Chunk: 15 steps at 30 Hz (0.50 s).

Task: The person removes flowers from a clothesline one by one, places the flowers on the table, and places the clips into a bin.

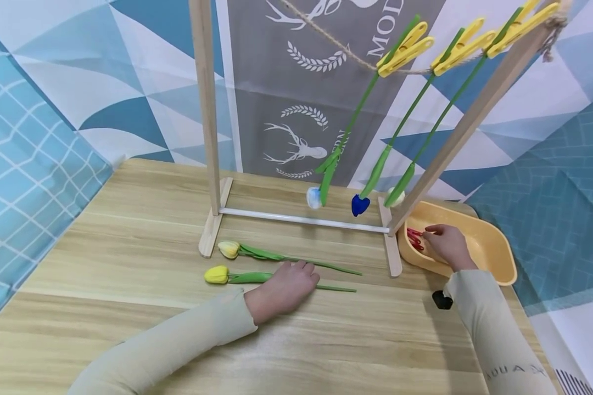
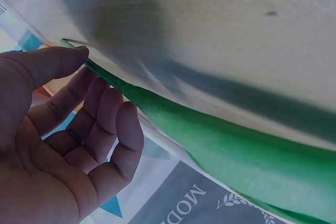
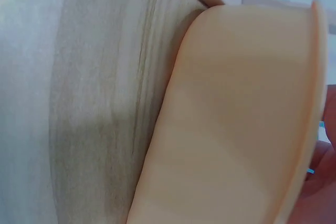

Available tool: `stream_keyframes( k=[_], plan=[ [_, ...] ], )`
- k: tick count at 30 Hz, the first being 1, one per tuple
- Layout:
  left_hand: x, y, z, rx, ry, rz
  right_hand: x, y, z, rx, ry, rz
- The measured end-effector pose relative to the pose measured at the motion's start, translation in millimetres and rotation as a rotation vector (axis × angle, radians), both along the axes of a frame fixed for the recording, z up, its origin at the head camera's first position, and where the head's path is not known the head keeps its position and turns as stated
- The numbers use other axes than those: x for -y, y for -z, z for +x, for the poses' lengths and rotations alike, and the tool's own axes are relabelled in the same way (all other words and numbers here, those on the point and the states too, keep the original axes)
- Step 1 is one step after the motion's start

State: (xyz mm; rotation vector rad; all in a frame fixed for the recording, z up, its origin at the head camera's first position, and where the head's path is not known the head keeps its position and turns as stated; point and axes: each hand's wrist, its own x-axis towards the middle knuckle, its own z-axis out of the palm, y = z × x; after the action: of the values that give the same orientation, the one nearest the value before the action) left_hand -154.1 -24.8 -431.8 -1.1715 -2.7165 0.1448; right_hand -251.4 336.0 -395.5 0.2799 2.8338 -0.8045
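My left hand (image 1: 287,288) lies over the stem of a yellow tulip (image 1: 216,275) on the table. In the left wrist view its thumb and forefinger pinch the green stem (image 2: 107,75), the other fingers bent beside it. A paler yellow tulip (image 1: 229,250) lies just behind, its stem passing close by that hand. My right hand (image 1: 447,244) reaches into the orange basin (image 1: 496,249), fingertips right at several red clothespins (image 1: 415,240). The basin wall covers most of this hand in the right wrist view; I cannot tell whether it grips a clothespin.
A wooden frame (image 1: 206,104) with a white crossbar (image 1: 301,219) stands behind the tulips. Yellow clothespins (image 1: 405,50) on its rope (image 1: 326,34) hold a light-blue tulip (image 1: 314,197), a dark blue one (image 1: 360,205) and a whitish one (image 1: 395,196), heads down. A small black object (image 1: 442,300) lies before the basin.
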Motion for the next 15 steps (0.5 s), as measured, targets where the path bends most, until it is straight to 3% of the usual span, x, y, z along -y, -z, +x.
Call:
stream_keyframes(
  k=[8,15],
  plan=[
    [0,-2.3,0.9,0.016,0.000,-0.006,9,-8.4,15.8,-0.081,0.065,-0.050],
    [1,-5.0,-0.8,0.040,-0.011,-0.006,25,-19.7,29.5,-0.155,0.043,-0.064]
  ],
)
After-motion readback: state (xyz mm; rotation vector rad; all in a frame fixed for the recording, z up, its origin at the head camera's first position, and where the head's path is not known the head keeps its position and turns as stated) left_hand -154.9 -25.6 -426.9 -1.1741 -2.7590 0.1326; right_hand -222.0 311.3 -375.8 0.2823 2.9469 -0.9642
